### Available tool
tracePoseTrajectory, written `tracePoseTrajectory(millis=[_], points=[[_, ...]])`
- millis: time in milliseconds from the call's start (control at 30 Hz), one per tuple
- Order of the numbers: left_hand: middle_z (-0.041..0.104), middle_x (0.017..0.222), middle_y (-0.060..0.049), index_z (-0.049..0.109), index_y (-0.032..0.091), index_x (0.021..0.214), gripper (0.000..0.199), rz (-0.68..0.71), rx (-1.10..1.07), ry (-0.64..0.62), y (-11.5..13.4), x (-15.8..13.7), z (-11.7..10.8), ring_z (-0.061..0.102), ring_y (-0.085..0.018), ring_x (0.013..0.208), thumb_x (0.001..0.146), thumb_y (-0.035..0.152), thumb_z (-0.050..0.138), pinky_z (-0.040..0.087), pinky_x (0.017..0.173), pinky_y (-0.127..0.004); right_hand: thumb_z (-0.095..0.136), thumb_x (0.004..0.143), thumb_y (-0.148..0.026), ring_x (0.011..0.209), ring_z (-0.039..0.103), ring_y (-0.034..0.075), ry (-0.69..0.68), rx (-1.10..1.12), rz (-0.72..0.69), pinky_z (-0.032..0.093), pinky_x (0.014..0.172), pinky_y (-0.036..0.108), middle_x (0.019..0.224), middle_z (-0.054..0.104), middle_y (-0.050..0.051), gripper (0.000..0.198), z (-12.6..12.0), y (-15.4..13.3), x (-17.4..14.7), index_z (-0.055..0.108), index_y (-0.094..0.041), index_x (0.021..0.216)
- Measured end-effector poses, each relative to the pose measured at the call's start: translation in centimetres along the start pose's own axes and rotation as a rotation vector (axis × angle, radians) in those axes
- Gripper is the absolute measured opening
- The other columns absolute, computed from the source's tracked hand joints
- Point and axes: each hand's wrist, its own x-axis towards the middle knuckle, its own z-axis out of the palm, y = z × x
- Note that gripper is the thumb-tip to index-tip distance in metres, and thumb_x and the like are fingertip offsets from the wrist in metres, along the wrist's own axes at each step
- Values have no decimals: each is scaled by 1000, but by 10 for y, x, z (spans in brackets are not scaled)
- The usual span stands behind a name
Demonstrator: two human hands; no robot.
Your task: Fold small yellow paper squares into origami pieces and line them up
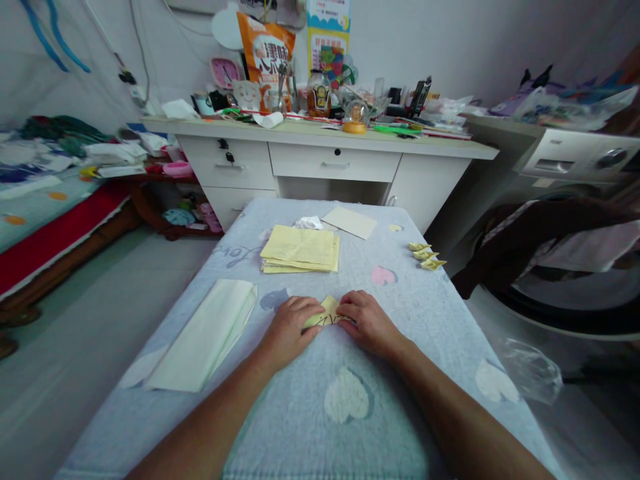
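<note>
A small folded piece of yellow paper (327, 312) with dark markings lies low over the cloth-covered table, between my two hands. My left hand (295, 327) grips its left end, thumb along the near edge and fingers on top. Its right end is pinched by my right hand (369, 321), whose fingers curl over it. Beyond my hands lies a stack of yellow paper sheets (300, 248). Several small folded yellow paper boats (423, 255) sit in a row near the table's right edge. A folded pale green-white sheet (207, 340) rests left of my left hand.
The table's cloth (295, 413) is pale blue with hearts. A cream card (350, 222) and crumpled white plastic (309, 223) lie behind the stack. A cluttered white desk (325, 143) stands beyond, a washing machine (575, 160) on the right, a bed (55, 207) on the left.
</note>
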Motion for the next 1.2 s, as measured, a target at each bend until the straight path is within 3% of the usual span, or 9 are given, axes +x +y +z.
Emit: tracePoseTrajectory(millis=[233, 367, 467, 533, 633, 767, 967, 1200], points=[[65, 104, -4, 64, 21, 104, 21, -19, -86, 77, 3, 3, -1, 57, -21, 101, 85, 18, 57, 44, 92, -38, 55, 91, -20, 86, 51, 19, 91, -121, -40, 38, 78, 32, 89, 63, 6, 16, 3, -5, 2, 68, -19, 82], [52, 124, -9, 51, 22, 121, 39, -61, -102, 337, 9, 3, -4, 47, -24, 119, 84, 24, 60, 39, 102, -43, 50, 93, -20, 77, 50, 19, 148, -144, 21, 39, 71, 31, 78, 59, 6, 18, 2, -9, 2, 66, -17, 84], [47, 124, -10, 40, 21, 126, 55, -147, -166, 489, 11, 1, -3, 49, -24, 114, 79, 30, 67, 44, 96, -42, 46, 94, -19, 74, 53, 16, 231, -12, 68, 41, 68, 27, 79, 58, 6, 20, 2, -11, 0, 65, -17, 88], [48, 123, -10, 36, 22, 126, 58, -201, -261, 460, 11, -1, 0, 52, -23, 109, 78, 33, 68, 46, 92, -41, 46, 93, -18, 73, 54, 15, 295, 102, 74, 42, 66, 25, 79, 58, 5, 19, 4, -13, 1, 64, -17, 90], [47, 130, -11, 36, 23, 128, 55, -214, -411, 294, 11, -3, 8, 51, -24, 115, 82, 35, 64, 46, 94, -42, 51, 88, -15, 69, 55, 13, 367, 261, 108, 43, 64, 23, 75, 58, 3, 11, 9, -18, 3, 62, -18, 86], [40, 141, -14, 29, 23, 138, 68, -200, -495, 205, 12, -4, 17, 45, -28, 126, 81, 34, 65, 44, 98, -45, 55, 81, -13, 57, 53, 10, 341, 532, 254, 42, 54, 20, 68, 57, -2, 6, 14, -26, 4, 56, -19, 83], [43, 138, -12, 28, 26, 139, 80, -162, -439, 171, 17, -2, 17, 52, -27, 117, 73, 30, 74, 48, 93, -44, 54, 79, -13, 59, 54, 9, 285, 881, 324, 43, 54, 19, 73, 57, -3, 14, 20, -28, 1, 51, -21, 90], [46, 133, -10, 28, 27, 138, 86, -122, -300, 173, 25, -3, 13, 53, -25, 112, 68, 24, 77, 50, 89, -42, 52, 80, -14, 64, 56, 10, 267, 990, 313, 46, 57, 19, 79, 60, -2, 19, 26, -27, 1, 51, -22, 97]])
